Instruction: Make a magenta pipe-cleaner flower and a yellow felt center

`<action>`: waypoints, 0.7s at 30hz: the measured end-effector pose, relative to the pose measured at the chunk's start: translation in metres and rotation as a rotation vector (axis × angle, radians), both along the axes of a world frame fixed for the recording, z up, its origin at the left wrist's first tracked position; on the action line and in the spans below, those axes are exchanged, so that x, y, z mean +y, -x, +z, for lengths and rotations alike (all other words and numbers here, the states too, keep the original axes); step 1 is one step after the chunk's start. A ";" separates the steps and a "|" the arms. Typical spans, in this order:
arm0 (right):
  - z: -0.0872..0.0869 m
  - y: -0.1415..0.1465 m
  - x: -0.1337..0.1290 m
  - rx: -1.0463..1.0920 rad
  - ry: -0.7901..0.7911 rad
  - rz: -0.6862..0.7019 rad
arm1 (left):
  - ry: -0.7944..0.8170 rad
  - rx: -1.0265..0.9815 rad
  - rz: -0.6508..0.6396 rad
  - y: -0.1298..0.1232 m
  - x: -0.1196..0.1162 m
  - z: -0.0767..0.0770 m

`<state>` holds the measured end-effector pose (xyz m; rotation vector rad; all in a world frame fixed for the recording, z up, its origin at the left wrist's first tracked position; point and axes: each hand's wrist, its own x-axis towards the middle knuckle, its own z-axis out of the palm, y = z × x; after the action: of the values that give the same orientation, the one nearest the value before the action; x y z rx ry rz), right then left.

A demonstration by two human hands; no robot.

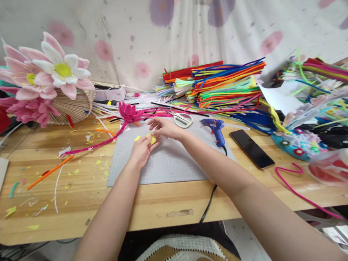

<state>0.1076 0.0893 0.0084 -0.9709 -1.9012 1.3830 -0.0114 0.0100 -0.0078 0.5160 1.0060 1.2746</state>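
Note:
Over the grey cutting mat, my left hand pinches a small piece of yellow paper between thumb and fingers. My right hand is just above and beside it, fingers apart and slightly curled; I see nothing held in it. A further yellow scrap lies by the left fingertips. Behind the hands is a magenta pipe-cleaner flower with its long stem running left. White-handled scissors lie just beyond my right hand.
A blue glue gun and a black phone lie to the right. Bundles of coloured pipe cleaners stack at the back. A pink and white flower arrangement stands back left. Yellow scraps and an orange pipe cleaner litter the left.

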 end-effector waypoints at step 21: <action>-0.033 0.008 -0.025 0.318 0.240 -0.332 | -0.039 -0.090 0.142 -0.001 0.005 -0.005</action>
<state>0.0992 0.0645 -0.0251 -1.0510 -1.2985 1.4816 -0.0109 0.0152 -0.0126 0.4184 0.9573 1.4338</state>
